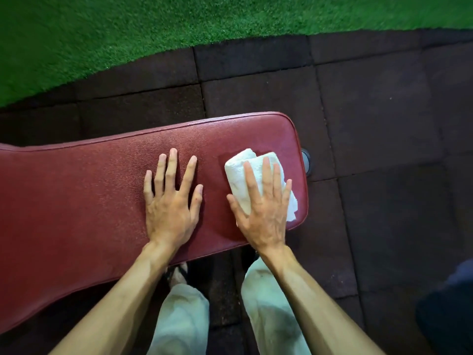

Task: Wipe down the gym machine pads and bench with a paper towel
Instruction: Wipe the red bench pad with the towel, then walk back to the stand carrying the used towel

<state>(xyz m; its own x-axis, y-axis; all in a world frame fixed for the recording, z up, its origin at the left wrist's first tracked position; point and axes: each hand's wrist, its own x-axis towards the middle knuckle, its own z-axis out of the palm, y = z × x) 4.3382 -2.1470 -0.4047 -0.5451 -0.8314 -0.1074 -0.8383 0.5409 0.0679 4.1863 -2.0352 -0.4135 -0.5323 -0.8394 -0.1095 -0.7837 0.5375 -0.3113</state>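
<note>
Right hand (261, 208) is laid flat, fingers spread, on a folded white paper towel (243, 172), which is pressed against the red padded bench (89, 201) close to its right end; nothing is gripped, the towel is simply pinned under the palm and fingers. Left hand (170, 201) is spread palm-down on bare vinyl just to the left of it, empty, apparently used as a brace. A darker, damp-looking patch is seen on the pad at the far left edge of the towel. The bench's long axis is seen to run left to right across the view, with its rounded end just right of the towel and a dark end cap (305, 160) showing beyond it. By judgement, only the short right end can be reached without a turn; the long unwiped stretch lies to the left, past the bracing hand. A leftward stroke along the axis would be blocked by that hand unless it is lifted or slid away. Dark rubber floor tiles (371, 111) and green turf (153, 26) are noted on the far side.
</note>
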